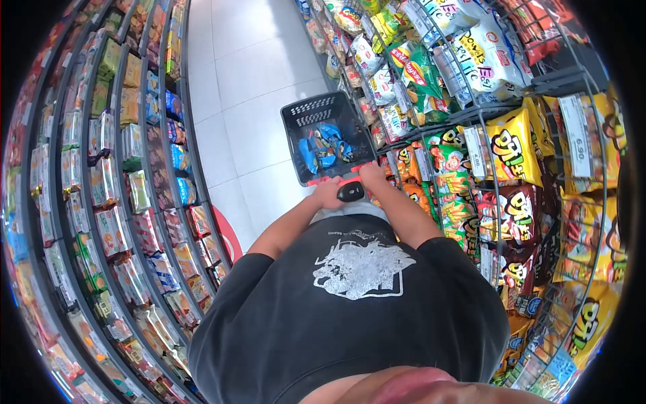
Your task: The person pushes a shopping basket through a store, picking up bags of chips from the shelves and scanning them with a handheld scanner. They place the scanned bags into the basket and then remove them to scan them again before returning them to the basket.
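My left hand [328, 192] is wrapped round the red handle [351, 179] of a black shopping cart [291, 145]. On the same handle, further right, my right hand [372, 174] is closed too. Several crumpled-looking blue snack packets [324, 147] lie in the bottom of the cart's basket. A small black oval object [350, 192] shows between my hands, just behind the handle. Both forearms reach forward from the black T-shirt, which has a pale print on the chest.
Long shelves [124, 168] of small boxed and bagged goods curve along the left. Wire racks on the right hold yellow snack bags [513, 145], green chip bags [418, 75] and brown bags [517, 217]. Pale floor tiles [247, 87] run up the aisle ahead.
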`<action>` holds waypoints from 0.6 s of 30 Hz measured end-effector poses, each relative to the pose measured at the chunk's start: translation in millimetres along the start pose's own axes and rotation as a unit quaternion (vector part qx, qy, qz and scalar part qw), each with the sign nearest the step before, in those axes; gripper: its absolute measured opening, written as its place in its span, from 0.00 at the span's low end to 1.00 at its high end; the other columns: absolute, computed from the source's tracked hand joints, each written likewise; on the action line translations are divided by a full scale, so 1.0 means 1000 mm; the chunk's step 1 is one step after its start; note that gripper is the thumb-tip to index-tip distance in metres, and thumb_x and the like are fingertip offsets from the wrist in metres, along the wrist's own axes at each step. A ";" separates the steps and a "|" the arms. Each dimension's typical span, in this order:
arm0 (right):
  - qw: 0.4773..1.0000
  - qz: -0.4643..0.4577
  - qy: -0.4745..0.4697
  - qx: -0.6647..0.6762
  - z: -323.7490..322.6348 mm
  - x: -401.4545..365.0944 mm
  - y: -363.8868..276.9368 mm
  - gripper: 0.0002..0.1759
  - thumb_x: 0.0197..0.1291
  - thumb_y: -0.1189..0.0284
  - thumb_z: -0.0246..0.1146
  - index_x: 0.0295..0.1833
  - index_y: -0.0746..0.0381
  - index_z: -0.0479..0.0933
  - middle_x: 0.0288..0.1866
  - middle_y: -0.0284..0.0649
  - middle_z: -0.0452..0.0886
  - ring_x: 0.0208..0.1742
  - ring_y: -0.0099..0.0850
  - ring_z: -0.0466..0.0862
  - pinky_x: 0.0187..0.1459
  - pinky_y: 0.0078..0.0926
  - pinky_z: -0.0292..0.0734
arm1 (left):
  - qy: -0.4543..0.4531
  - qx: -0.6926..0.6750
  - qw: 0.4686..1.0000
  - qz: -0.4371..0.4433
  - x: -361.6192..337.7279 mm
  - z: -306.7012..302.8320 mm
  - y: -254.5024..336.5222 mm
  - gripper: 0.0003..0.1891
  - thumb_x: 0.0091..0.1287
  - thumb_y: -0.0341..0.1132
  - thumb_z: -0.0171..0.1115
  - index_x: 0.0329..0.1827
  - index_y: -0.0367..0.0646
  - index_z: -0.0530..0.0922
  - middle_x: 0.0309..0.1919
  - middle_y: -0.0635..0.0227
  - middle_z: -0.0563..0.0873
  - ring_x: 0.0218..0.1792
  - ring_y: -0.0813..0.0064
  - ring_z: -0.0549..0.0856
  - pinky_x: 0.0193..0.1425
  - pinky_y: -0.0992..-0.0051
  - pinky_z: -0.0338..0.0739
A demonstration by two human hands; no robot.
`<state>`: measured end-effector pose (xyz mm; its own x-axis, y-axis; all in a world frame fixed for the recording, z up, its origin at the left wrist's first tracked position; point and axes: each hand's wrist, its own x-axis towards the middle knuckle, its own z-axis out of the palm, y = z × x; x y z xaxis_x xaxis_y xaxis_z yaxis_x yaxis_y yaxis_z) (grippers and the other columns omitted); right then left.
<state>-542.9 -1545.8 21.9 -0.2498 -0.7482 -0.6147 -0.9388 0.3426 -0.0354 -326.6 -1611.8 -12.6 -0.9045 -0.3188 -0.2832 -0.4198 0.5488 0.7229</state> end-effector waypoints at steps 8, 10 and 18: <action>0.999 -0.012 0.029 0.021 -0.046 0.071 0.006 0.15 0.70 0.70 0.59 0.56 0.55 0.88 0.61 0.36 0.88 0.71 0.40 0.77 0.59 0.46 0.83 | -0.044 -0.029 0.999 0.001 0.049 -0.076 -0.010 0.35 0.50 0.53 0.78 0.64 0.51 0.83 0.63 0.57 0.79 0.62 0.51 0.82 0.68 0.59 0.77; 0.999 -0.025 0.021 0.007 -0.055 0.089 0.002 0.16 0.70 0.69 0.59 0.56 0.55 0.88 0.61 0.36 0.88 0.71 0.39 0.77 0.58 0.45 0.83 | -0.033 -0.033 0.999 0.000 0.055 -0.091 -0.016 0.35 0.50 0.52 0.79 0.63 0.51 0.83 0.61 0.56 0.80 0.61 0.50 0.83 0.67 0.59 0.78; 0.999 -0.034 0.001 -0.002 -0.094 0.166 -0.004 0.15 0.69 0.65 0.63 0.56 0.54 0.88 0.62 0.33 0.88 0.70 0.38 0.78 0.57 0.42 0.83 | 0.062 0.001 0.998 -0.018 0.091 -0.127 -0.054 0.31 0.53 0.53 0.77 0.58 0.48 0.84 0.57 0.56 0.82 0.56 0.48 0.84 0.62 0.57 0.79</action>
<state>-602.5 -1724.9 -5.4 -0.1852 -0.7709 -0.6094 -0.9547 0.2880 -0.0742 -376.6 -1768.9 2.6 -0.8728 -0.4317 -0.2275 -0.4512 0.5363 0.7133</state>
